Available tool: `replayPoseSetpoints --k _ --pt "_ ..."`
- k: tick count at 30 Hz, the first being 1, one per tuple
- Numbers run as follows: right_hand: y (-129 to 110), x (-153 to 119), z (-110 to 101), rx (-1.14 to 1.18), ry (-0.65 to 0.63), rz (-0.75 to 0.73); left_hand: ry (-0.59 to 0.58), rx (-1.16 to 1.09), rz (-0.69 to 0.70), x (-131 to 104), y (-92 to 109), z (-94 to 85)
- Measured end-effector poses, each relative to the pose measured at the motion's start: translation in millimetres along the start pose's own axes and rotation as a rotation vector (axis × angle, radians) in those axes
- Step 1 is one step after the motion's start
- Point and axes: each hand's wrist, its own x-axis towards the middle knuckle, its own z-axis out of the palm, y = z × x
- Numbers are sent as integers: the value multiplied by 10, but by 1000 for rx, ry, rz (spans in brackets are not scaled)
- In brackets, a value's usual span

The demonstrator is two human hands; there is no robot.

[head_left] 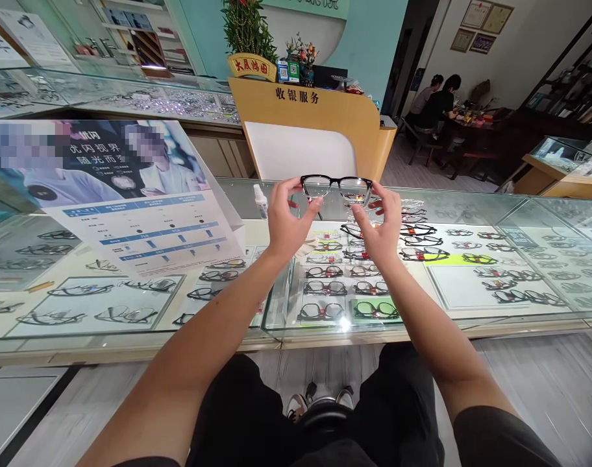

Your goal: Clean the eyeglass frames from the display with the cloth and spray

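Observation:
A pair of eyeglasses (pixel 335 181) with a black upper rim and clear lenses is held up above the glass display counter (pixel 257 324). My left hand (pixel 289 217) grips its left side between thumb and fingers. At the opposite side my right hand (pixel 381 224) pinches the frame the same way. The lenses face forward and the top bar sits nearly level. Just left of my left hand stands a small white bottle (pixel 260 201) on the counter. Several more eyeglasses (pixel 324 287) lie in rows under the glass below my hands.
A large printed folded sign (pixel 179 220) stands on the counter at the left. Beyond it is a wooden reception desk (pixel 306 107) with a plant (pixel 250 35). Two people (pixel 439 104) sit at a table at the back right. Another glass case (pixel 568 162) stands at the far right.

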Motion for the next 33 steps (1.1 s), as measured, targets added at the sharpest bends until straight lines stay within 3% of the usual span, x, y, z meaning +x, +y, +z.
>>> replayPoseSetpoints --k 10,23,33 --pt "8 -3 -3 -36 -18 19 13 64 -6 6 56 -16" --pt "46 -39 56 54 -71 182 50 123 82 20 106 -54" --pt "85 -57 64 21 -99 165 69 165 115 29 168 -68"
